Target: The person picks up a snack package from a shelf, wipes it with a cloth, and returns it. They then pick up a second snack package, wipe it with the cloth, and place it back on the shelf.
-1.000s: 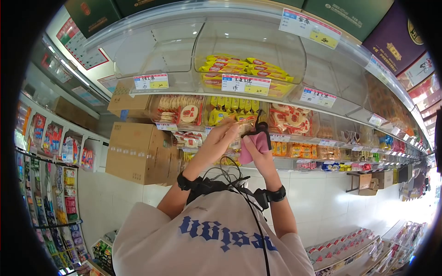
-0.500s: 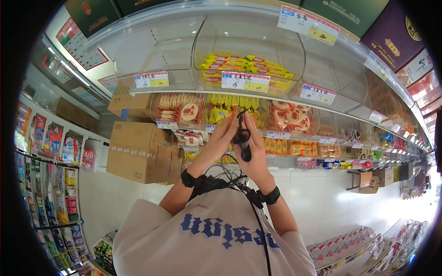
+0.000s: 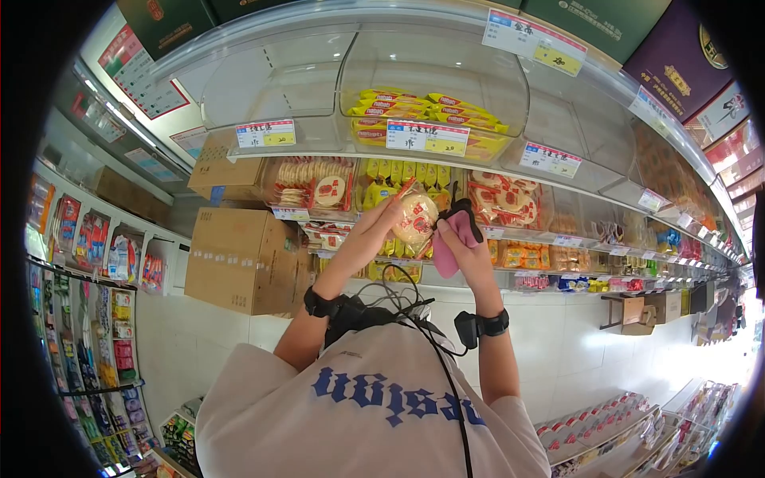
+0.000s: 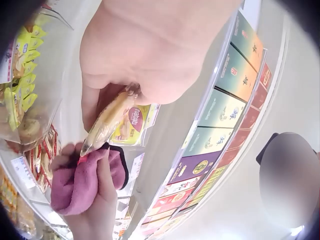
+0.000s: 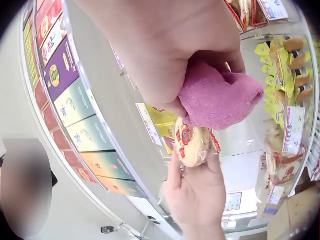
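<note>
In the head view, my left hand (image 3: pixel 365 240) grips a round, pale cracker in a clear wrapper with red print (image 3: pixel 416 220), its flat face turned up toward the head camera. My right hand (image 3: pixel 473 261) holds a folded pink cloth with black trim (image 3: pixel 446 260) beside the packet. From the left wrist, the wrapped cracker (image 4: pixel 111 120) appears edge-on between thumb and fingers, its lower end at the pink cloth (image 4: pixel 75 189). The right wrist view has the cloth (image 5: pixel 217 100) bunched in my right hand, right at the cracker's (image 5: pixel 194 145) edge.
Ahead stands a shelf with clear bins of yellow wafer packs (image 3: pixel 430 119), round crackers (image 3: pixel 307 187) and other wrapped snacks. Price tags (image 3: pixel 426 142) line its edges. Cardboard boxes (image 3: pixel 231 263) are stacked at the left. Black cables (image 3: pixel 406 299) hang before my chest.
Half a second ago my hands were pressed together, with the black part facing up and the pink cloth hidden. Now they are farther apart, and the cracker's round face and the cloth show.
</note>
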The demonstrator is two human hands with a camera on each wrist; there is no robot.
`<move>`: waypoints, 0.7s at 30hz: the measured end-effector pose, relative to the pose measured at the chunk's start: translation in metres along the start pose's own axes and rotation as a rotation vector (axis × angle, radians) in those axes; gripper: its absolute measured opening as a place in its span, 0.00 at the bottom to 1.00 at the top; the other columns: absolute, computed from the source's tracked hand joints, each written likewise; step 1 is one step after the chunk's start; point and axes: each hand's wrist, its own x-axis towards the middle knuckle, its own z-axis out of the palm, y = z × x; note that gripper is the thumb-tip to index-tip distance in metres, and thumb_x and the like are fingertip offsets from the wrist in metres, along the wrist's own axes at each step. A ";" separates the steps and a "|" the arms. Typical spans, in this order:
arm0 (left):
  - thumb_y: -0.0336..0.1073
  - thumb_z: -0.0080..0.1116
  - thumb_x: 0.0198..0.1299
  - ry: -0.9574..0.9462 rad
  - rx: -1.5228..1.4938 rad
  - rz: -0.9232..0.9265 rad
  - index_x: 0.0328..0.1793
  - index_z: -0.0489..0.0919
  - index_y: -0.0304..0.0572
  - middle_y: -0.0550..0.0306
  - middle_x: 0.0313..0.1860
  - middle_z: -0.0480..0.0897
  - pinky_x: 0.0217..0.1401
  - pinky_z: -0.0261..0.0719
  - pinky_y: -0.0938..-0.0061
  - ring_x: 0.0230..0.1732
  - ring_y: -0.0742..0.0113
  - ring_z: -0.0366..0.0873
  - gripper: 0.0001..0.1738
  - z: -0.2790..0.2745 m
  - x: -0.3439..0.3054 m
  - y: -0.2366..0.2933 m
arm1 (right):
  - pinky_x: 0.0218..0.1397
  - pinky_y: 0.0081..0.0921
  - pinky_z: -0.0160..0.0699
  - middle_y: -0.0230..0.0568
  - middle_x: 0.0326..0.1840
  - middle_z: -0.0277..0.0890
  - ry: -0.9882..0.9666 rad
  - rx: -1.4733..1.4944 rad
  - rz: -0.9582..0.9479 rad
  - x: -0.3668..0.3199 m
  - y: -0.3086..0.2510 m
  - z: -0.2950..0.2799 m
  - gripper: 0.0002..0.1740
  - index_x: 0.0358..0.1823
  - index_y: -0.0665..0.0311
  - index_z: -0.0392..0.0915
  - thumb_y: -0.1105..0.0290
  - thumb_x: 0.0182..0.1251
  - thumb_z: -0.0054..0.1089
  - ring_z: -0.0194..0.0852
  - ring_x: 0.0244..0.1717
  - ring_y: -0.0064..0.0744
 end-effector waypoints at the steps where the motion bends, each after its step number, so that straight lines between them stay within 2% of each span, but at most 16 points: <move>1: 0.53 0.45 0.79 0.005 0.107 0.009 0.58 0.78 0.40 0.72 0.29 0.68 0.27 0.65 0.87 0.25 0.84 0.63 0.23 -0.003 0.000 0.005 | 0.39 0.19 0.75 0.30 0.33 0.81 0.001 -0.042 0.006 -0.002 -0.002 -0.002 0.08 0.39 0.66 0.77 0.69 0.72 0.65 0.75 0.33 0.17; 2: 0.53 0.44 0.79 0.008 0.214 0.018 0.57 0.78 0.40 0.72 0.30 0.69 0.26 0.65 0.87 0.26 0.84 0.65 0.23 -0.005 0.000 0.007 | 0.39 0.19 0.75 0.30 0.32 0.81 0.004 -0.084 0.011 -0.003 -0.003 -0.004 0.08 0.39 0.66 0.77 0.69 0.72 0.65 0.75 0.32 0.17; 5: 0.53 0.42 0.80 -0.049 0.218 0.031 0.56 0.78 0.40 0.67 0.34 0.78 0.23 0.65 0.85 0.31 0.85 0.75 0.24 -0.005 0.000 0.008 | 0.36 0.20 0.74 0.30 0.30 0.81 0.029 -0.187 -0.085 -0.003 -0.005 -0.008 0.08 0.38 0.66 0.78 0.69 0.72 0.65 0.74 0.29 0.18; 8: 0.53 0.41 0.80 -0.180 0.223 -0.058 0.60 0.77 0.36 0.60 0.42 0.83 0.29 0.72 0.84 0.36 0.80 0.82 0.26 -0.015 0.004 0.005 | 0.40 0.19 0.73 0.28 0.34 0.80 0.132 -0.088 -0.058 -0.005 0.004 -0.011 0.08 0.41 0.63 0.78 0.66 0.74 0.64 0.73 0.33 0.16; 11: 0.52 0.41 0.81 -0.049 0.103 0.128 0.61 0.75 0.32 0.55 0.45 0.85 0.37 0.78 0.81 0.35 0.74 0.83 0.27 -0.006 0.009 -0.009 | 0.43 0.17 0.70 0.26 0.38 0.77 0.389 0.186 0.063 -0.007 -0.001 0.006 0.09 0.44 0.60 0.77 0.63 0.75 0.63 0.70 0.39 0.13; 14: 0.47 0.42 0.81 0.011 -0.033 0.118 0.60 0.75 0.27 0.53 0.42 0.85 0.44 0.82 0.76 0.39 0.70 0.87 0.25 0.007 0.009 -0.004 | 0.46 0.16 0.68 0.25 0.42 0.74 0.203 0.274 0.113 -0.011 0.011 0.004 0.10 0.48 0.57 0.76 0.60 0.76 0.62 0.66 0.44 0.11; 15: 0.46 0.45 0.81 -0.019 -0.053 0.099 0.61 0.74 0.27 0.52 0.46 0.86 0.47 0.82 0.76 0.42 0.67 0.87 0.24 0.008 0.009 -0.011 | 0.41 0.17 0.68 0.24 0.37 0.74 0.194 0.241 0.025 -0.012 0.018 0.011 0.10 0.43 0.59 0.77 0.61 0.75 0.63 0.66 0.39 0.11; 18: 0.43 0.47 0.80 -0.057 0.179 0.001 0.63 0.73 0.26 0.51 0.50 0.85 0.50 0.81 0.76 0.45 0.65 0.88 0.22 0.017 -0.002 0.017 | 0.36 0.17 0.68 0.23 0.31 0.73 0.153 0.018 0.016 -0.013 0.018 0.006 0.11 0.37 0.60 0.76 0.62 0.75 0.63 0.67 0.33 0.12; 19: 0.41 0.48 0.79 -0.126 0.197 0.050 0.65 0.73 0.27 0.51 0.53 0.84 0.52 0.81 0.77 0.48 0.64 0.87 0.21 0.015 -0.002 0.012 | 0.35 0.17 0.68 0.23 0.29 0.72 0.176 0.032 0.010 -0.013 0.017 0.005 0.11 0.36 0.60 0.75 0.63 0.75 0.63 0.67 0.32 0.13; 21: 0.40 0.48 0.79 -0.098 0.108 0.050 0.66 0.72 0.28 0.51 0.55 0.84 0.53 0.81 0.76 0.49 0.64 0.87 0.21 0.018 -0.005 0.004 | 0.32 0.17 0.68 0.22 0.26 0.71 0.210 0.059 -0.002 -0.014 0.015 0.005 0.13 0.33 0.61 0.75 0.63 0.75 0.64 0.67 0.29 0.13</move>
